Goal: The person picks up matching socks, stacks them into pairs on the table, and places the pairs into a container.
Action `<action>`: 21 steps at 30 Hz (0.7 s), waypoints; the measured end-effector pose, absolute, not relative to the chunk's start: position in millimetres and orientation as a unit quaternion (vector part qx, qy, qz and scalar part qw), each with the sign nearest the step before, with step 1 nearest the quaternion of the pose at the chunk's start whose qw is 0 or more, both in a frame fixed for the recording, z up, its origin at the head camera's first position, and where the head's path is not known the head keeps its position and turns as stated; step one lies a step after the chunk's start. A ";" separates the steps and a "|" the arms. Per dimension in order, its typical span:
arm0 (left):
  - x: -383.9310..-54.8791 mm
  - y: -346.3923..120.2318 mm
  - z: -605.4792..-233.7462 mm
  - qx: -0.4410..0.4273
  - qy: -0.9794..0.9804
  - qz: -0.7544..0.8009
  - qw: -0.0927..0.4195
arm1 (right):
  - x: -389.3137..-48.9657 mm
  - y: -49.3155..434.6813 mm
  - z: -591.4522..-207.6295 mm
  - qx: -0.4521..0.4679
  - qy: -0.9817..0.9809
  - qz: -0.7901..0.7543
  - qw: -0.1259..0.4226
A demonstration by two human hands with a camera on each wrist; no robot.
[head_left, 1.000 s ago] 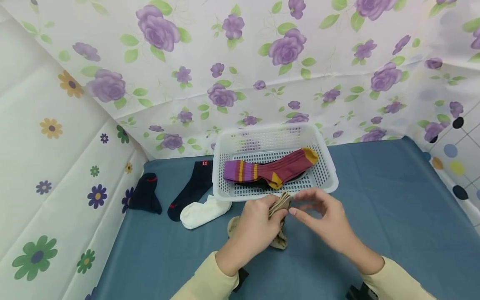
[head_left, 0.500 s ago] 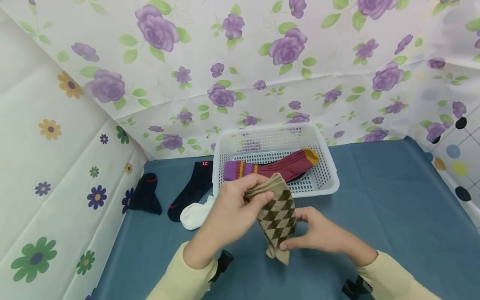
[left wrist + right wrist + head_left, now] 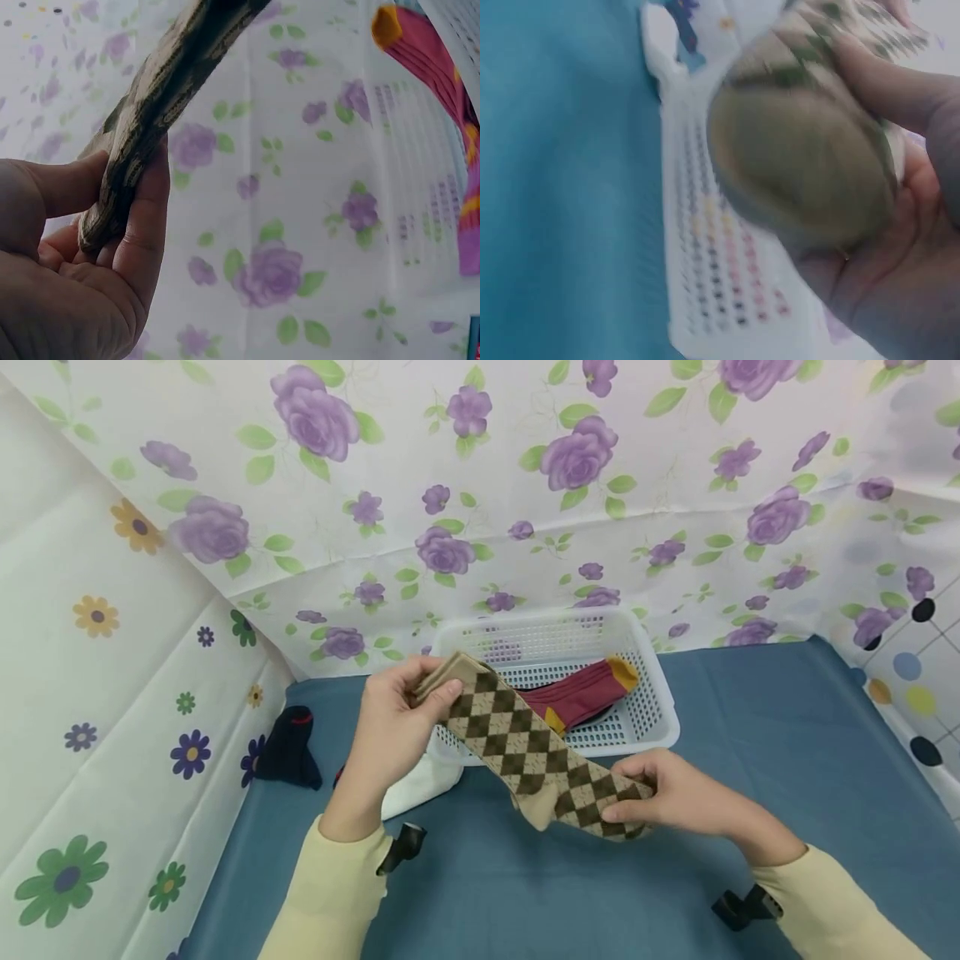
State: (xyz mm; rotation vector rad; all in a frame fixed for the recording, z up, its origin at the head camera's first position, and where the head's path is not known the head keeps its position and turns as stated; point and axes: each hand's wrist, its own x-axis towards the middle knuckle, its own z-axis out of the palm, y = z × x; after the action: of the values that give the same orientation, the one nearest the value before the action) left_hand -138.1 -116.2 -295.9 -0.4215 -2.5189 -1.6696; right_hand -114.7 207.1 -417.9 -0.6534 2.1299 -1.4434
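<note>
A pair of tan socks with a brown diamond pattern is stretched out between my two hands, in front of the white basket. My left hand pinches the cuff end, thumb on top. Lower and to the right, my right hand grips the toe end. In the left wrist view the socks run up and away from the thumb and fingers. The right wrist view shows the tan toe close and blurred, with the thumb over the fabric.
The white plastic basket holds maroon socks with yellow heels and toes, partly covered by the tan socks. A white sock lies left of it, partly behind my left hand. A dark navy sock lies farther left on the blue cloth.
The tan socks have gone from bunched up to drawn out lengthwise. My left hand has moved left and up; my right hand has shifted right and now grips the toe end.
</note>
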 end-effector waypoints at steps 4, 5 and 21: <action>-152.3 -126.1 -308.2 -0.104 -0.830 -0.544 0.070 | -122.9 221.8 -407.9 -0.230 0.799 -0.499 0.244; -156.8 -128.9 -313.8 -0.096 -0.830 -0.545 0.075 | -125.4 225.2 -404.6 -0.227 0.806 -0.491 0.240; -206.0 -133.3 -366.7 0.029 -0.871 -0.487 0.052 | -210.9 242.3 -354.3 -0.050 0.920 -0.383 0.070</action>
State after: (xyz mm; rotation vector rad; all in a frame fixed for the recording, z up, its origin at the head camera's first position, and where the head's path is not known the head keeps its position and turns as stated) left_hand -206.0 -133.3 -366.7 0.0896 -2.6502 -1.4829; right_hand -210.9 242.3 -354.3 -0.1490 2.7678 -1.1536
